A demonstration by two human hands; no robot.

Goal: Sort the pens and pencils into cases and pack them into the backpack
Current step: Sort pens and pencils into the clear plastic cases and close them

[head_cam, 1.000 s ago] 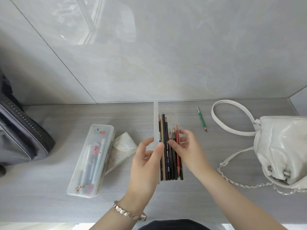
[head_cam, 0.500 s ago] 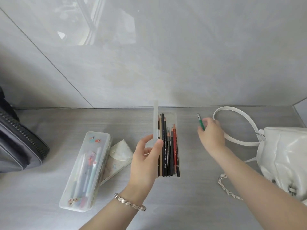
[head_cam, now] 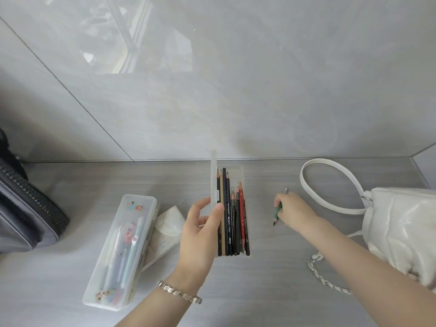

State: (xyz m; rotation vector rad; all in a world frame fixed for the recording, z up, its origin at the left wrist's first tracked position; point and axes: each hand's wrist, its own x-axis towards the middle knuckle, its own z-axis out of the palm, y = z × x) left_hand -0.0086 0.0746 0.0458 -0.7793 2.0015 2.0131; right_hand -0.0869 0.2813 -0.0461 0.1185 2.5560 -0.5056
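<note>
Grey tabletop [head_cam: 271, 291]: right hand [head_cam: 293, 210] grips green pencil [head_cam: 278, 212] beside case [head_cam: 236, 172].

pencils [head_cam: 232, 215] in case [head_cam: 243, 172], bag [head_cam: 401, 223] right

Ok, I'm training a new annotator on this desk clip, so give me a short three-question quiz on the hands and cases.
1. True or false: the right hand grips a green pencil.
2. The open case's lid is: A held upright by the left hand, B lying flat, C shut.
3. Which case lies nearer the grey bag?

Key: 1 true; 2 A; 3 the closed case.
</note>
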